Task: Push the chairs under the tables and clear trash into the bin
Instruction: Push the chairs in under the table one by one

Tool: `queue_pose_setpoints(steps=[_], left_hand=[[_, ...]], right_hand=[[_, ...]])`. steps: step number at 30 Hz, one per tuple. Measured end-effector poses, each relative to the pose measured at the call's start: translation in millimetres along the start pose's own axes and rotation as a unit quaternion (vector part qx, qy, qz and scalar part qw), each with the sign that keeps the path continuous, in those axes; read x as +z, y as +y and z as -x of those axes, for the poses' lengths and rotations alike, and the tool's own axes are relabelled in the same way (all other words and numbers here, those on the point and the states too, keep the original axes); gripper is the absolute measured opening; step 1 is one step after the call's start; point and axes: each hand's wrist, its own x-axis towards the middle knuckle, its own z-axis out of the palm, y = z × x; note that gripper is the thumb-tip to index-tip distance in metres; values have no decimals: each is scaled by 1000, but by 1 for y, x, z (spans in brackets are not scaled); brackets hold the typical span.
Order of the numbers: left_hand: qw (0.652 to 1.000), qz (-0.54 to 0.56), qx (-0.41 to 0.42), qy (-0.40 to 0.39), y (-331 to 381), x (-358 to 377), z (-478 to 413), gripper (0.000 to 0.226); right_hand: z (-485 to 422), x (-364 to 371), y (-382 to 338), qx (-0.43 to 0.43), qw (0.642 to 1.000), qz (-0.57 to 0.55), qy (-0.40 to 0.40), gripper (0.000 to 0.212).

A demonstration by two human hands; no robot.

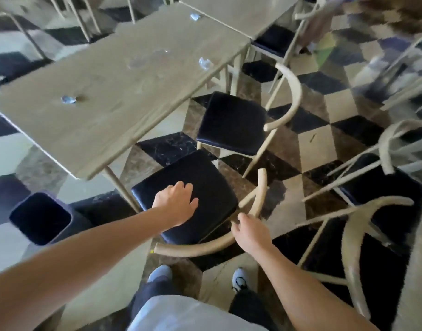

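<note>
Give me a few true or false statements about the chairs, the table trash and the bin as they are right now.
1. The right hand grips the curved backrest of the nearest chair. True.
2. The left hand holds a wrapper. False: it lies open over the black seat.
3. The bin stands on the table. False: it stands on the floor beside it.
4. Crumpled wrappers lie on the table. True.

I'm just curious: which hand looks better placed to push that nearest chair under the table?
Probably the right hand: it grips the chair's curved backrest. The left hand only lies open on the seat.
</note>
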Motion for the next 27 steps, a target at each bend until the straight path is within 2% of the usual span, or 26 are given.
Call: queue_pose_setpoints(steps=[2,5,11,16,20,23,27], left_hand=[[997,13,-73,5,14,7,8,39],[988,22,-150,0,37,20,31,38],[978,30,-206,-10,86,47,63,34],[979,36,-196,-50,96,75,73,29],[980,28,-194,-39,95,96,73,30],[973,54,-222,-30,97,113,74,39],[987,10,-159,-35,99,148,73,51]], right_hand=[[-13,-14,28,-66,997,38,-30,27],[-26,-37,65,-122,989,74,-47,31],[-42,-58,88,-181,976,114,-50,32],[-41,-47,92,-236,960,137,-61,42],[-54,-28,95,-298,934,189,-60,42],[-61,-16,100,-309,926,210,-50,45],[-72,4,111,-339,908,246,-24,46]])
